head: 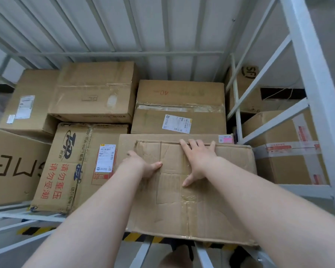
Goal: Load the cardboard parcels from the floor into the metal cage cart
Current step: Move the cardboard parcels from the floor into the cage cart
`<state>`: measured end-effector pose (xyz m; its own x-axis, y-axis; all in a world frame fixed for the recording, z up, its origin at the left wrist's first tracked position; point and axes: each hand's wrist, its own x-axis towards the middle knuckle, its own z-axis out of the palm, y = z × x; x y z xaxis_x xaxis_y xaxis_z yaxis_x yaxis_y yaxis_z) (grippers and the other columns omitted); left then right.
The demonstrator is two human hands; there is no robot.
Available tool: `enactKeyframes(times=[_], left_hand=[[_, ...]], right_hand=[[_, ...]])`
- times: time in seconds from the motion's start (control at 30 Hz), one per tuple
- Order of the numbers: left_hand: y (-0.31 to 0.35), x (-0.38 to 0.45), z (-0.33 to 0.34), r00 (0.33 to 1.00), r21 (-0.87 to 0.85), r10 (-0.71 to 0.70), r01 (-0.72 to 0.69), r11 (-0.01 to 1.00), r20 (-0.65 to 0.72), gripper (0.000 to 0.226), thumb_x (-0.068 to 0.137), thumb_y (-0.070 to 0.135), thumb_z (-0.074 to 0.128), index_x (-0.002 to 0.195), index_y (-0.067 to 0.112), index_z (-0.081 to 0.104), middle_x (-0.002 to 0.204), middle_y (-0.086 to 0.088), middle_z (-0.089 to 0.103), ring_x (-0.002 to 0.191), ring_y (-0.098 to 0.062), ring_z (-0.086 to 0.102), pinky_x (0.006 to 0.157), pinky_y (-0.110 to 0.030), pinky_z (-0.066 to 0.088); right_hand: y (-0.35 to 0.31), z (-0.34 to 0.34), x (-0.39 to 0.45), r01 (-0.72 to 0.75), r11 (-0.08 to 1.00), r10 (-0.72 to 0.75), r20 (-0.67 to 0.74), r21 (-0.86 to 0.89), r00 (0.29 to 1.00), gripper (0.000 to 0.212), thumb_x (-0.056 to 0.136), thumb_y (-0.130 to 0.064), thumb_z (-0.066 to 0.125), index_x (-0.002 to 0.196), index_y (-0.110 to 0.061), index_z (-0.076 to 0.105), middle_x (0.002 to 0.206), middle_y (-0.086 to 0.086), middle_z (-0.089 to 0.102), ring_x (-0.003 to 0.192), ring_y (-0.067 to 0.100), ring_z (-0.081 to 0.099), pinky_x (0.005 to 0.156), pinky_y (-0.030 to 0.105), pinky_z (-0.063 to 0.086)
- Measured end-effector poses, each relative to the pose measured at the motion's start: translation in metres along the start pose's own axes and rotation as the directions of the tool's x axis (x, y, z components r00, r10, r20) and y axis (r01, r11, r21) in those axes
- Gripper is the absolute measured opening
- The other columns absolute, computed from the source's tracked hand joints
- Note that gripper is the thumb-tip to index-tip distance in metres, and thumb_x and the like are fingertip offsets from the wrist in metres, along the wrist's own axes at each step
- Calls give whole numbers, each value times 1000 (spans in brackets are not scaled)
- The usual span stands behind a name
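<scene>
A worn, creased cardboard parcel (211, 200) lies flat at the front right of the metal cage cart (307, 74), its near edge sticking out past the cart's front. My left hand (143, 165) grips its left edge, fingers curled down out of sight. My right hand (199, 159) lies spread on top, fingertips hooked over the far edge. Behind and beside it, several parcels fill the cart: one with red printing (66, 171), one with a white label (178, 120), a large one (93, 93).
The cart's white bars (124, 53) stand at the back and right. More boxes (284, 147) sit outside the right wall. A box marked in dark letters (12, 167) lies at the left. Yellow-black hazard tape (35, 230) marks the floor under the front rail.
</scene>
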<state>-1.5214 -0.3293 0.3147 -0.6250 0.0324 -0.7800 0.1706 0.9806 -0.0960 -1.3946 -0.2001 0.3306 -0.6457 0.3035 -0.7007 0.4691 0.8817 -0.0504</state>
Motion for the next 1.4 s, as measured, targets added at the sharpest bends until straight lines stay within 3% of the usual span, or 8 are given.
enactKeyframes(times=[0.07, 0.17, 0.37, 0.67, 0.9, 1.0, 1.3, 1.4], left_hand=[[2, -17, -5, 1000, 102, 28, -27, 994, -8, 109, 74, 74, 54, 147, 3, 17, 145, -15, 42, 132, -33, 44, 107, -41, 39], [8, -56, -27, 985, 197, 157, -139, 971, -78, 78, 80, 66, 50, 134, 10, 43, 128, -5, 58, 118, -28, 56, 94, -35, 47], [54, -177, -77, 840, 258, 460, -394, 882, -287, 49, 90, 54, 44, 125, 20, 50, 124, 1, 59, 113, -22, 57, 77, -29, 40], [160, -359, -92, 443, 359, 767, -697, 620, -464, 40, 93, 46, 45, 118, 16, 51, 122, -6, 57, 112, -29, 56, 86, -39, 48], [237, -448, -13, 307, 500, 853, -706, 502, -422, 32, 94, 35, 43, 115, 12, 52, 115, -7, 56, 110, -29, 53, 81, -37, 41], [260, -460, 30, 330, 543, 863, -675, 499, -383, 25, 93, 30, 43, 106, 11, 52, 112, -8, 58, 108, -30, 53, 85, -38, 38], [285, -417, 107, 668, 442, 716, -590, 676, -203, 41, 93, 34, 48, 130, 17, 47, 129, -6, 52, 120, -29, 49, 99, -43, 36], [297, -390, 126, 722, 435, 674, -563, 703, -156, 45, 93, 33, 45, 135, 17, 43, 136, -7, 48, 124, -29, 46, 101, -44, 36]], right_hand=[[7, -6, -21, -35, 998, 34, 15, 59, 999, 129, 63, -60, 76, 152, -20, -9, 157, 5, 10, 146, 27, 6, 111, 66, 10], [23, -39, -62, -72, 973, 86, -57, 221, 995, 101, 75, -50, 72, 150, -16, 14, 152, 4, 28, 138, 26, 33, 106, 50, 37], [60, -125, -176, -61, 956, 171, -377, 288, 910, 63, 85, -45, 63, 138, -19, 40, 137, 2, 48, 125, 24, 48, 95, 41, 47], [173, -167, -328, -161, 915, 363, -577, 371, 731, 65, 86, -48, 60, 140, -20, 38, 138, 2, 47, 126, 24, 45, 97, 37, 41], [273, -120, -388, -204, 890, 415, -539, 408, 733, 67, 84, -48, 62, 139, -20, 38, 138, 0, 46, 127, 23, 44, 99, 37, 41], [308, -92, -392, -197, 883, 409, -495, 425, 766, 65, 84, -47, 61, 139, -20, 38, 137, 0, 46, 127, 22, 44, 96, 36, 42], [364, -11, -337, -174, 799, 356, -219, 576, 909, 69, 82, -48, 65, 138, -15, 40, 136, 3, 48, 119, 24, 52, 91, 35, 50], [377, 14, -305, -187, 766, 348, -151, 614, 925, 64, 83, -46, 66, 135, -15, 43, 133, 4, 50, 116, 24, 53, 89, 34, 50]])
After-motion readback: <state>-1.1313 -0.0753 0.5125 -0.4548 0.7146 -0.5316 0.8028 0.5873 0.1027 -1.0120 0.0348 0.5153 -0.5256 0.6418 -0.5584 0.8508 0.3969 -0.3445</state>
